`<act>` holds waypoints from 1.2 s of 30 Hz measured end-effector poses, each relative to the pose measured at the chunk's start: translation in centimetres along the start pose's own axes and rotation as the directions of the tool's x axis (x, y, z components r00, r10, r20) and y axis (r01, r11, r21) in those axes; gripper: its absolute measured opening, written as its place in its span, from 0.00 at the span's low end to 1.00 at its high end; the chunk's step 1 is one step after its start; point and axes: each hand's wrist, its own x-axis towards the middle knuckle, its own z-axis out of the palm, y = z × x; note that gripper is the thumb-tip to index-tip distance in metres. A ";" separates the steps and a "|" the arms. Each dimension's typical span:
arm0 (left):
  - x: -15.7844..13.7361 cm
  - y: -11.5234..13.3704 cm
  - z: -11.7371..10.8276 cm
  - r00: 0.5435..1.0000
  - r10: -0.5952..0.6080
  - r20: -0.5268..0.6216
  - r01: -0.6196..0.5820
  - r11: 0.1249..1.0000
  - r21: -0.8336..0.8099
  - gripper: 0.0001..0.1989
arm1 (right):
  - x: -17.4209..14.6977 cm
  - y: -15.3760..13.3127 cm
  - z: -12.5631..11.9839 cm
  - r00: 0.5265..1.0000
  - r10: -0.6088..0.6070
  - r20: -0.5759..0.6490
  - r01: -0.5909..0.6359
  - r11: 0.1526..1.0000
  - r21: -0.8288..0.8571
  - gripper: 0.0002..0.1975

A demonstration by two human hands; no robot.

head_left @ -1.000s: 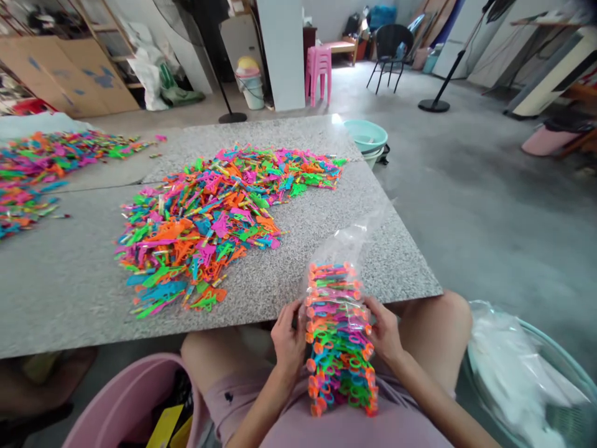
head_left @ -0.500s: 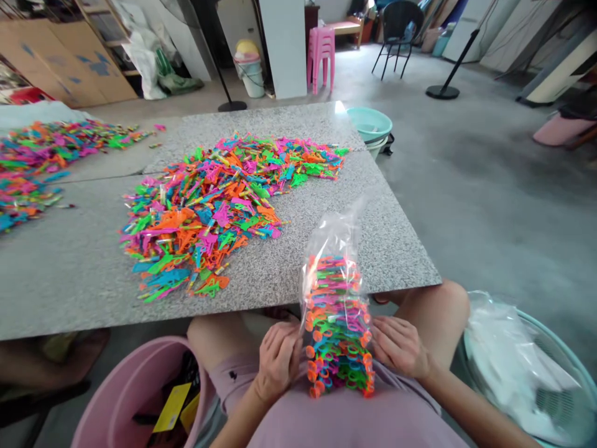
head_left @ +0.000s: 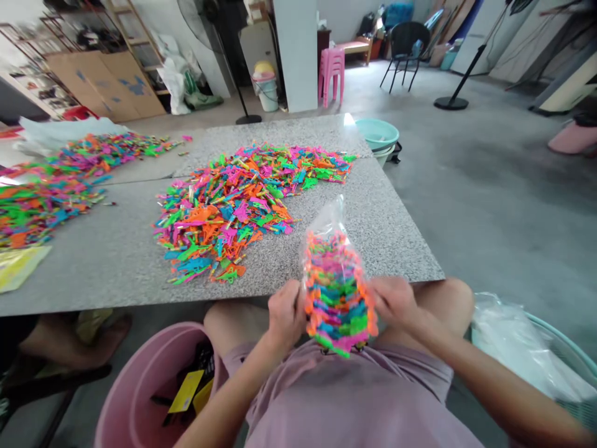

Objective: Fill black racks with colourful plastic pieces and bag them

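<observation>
A clear plastic bag [head_left: 326, 218] full of small neon plastic toys [head_left: 340, 292], stacked in rows, is held up over my lap at the table's front edge. My left hand [head_left: 285, 313] grips the bag's left side with fingers closed. On the right side, my right hand [head_left: 394, 303] is closed on the bag too, somewhat blurred. The bag's far end is pointed and unfilled, reaching over the tabletop. Ahead and to the left lies a large loose pile of similar orange, pink, green and blue pieces [head_left: 237, 205].
The speckled stone table [head_left: 392, 230] carries a second heap [head_left: 60, 186] and a yellow packet [head_left: 21, 267] at left. A pink bin [head_left: 135, 386] stands by my left leg, a basket with plastic bags [head_left: 517, 348] by my right. Another person's foot [head_left: 107, 339] shows below left.
Both hands have lifted the bag forward, away from my belly and toward the table edge. It is tilted more, and its lower end hangs clear of my shirt. My view has shifted left.
</observation>
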 end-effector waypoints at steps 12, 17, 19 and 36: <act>12.5 4.3 -8.8 0.941 -0.167 0.294 0.215 0.967 -0.136 0.22 | 15.0 -4.5 -8.5 0.860 0.345 0.375 -0.465 0.833 0.299 0.21; 12.8 5.4 -9.8 0.982 -0.164 0.092 0.163 0.986 0.014 0.17 | 16.3 -5.7 -7.9 0.962 0.248 0.110 -0.238 0.966 -0.096 0.19; 13.0 5.7 -10.1 0.991 -0.137 0.002 0.137 0.989 0.053 0.16 | 16.6 -5.8 -7.6 0.980 0.197 0.034 -0.184 0.956 -0.229 0.20; 13.7 2.4 -7.1 0.742 -0.152 0.653 0.443 0.842 -0.307 0.27 | 12.2 -2.5 -7.6 0.965 0.220 0.139 -0.209 0.974 -0.090 0.18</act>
